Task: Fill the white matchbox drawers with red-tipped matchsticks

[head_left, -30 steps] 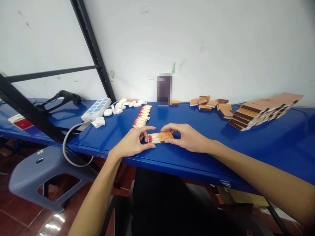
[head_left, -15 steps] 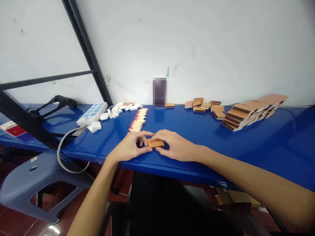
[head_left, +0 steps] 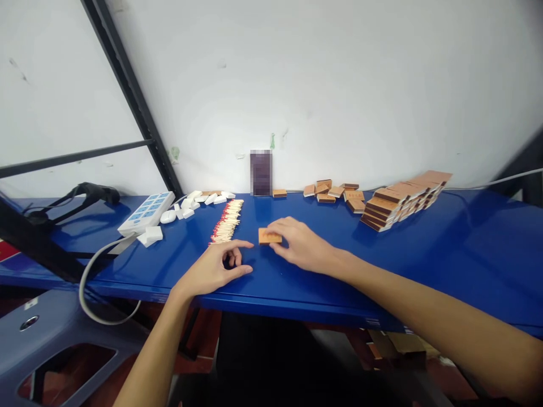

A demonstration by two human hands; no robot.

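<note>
In the head view, my right hand grips a small orange-brown matchbox at its right end, thumb on the near side and fingers over the far side. My left hand rests at the table's front, thumb and index finger apart, holding nothing. A gap separates it from the matchbox. Just beyond the left hand lies a long row of matches with red heads pointing left. The matchbox appears closed; its right end is partly hidden by my fingers.
Several loose matchboxes lie by the wall, left of a stepped stack of matchboxes. White box-like pieces and a power strip lie at left on the blue table. A blurred dark upright object stands against the wall.
My left hand has come off the matchbox and now sits apart from it. My right hand keeps the matchbox, moved slightly away from the table edge. The view has shifted.
</note>
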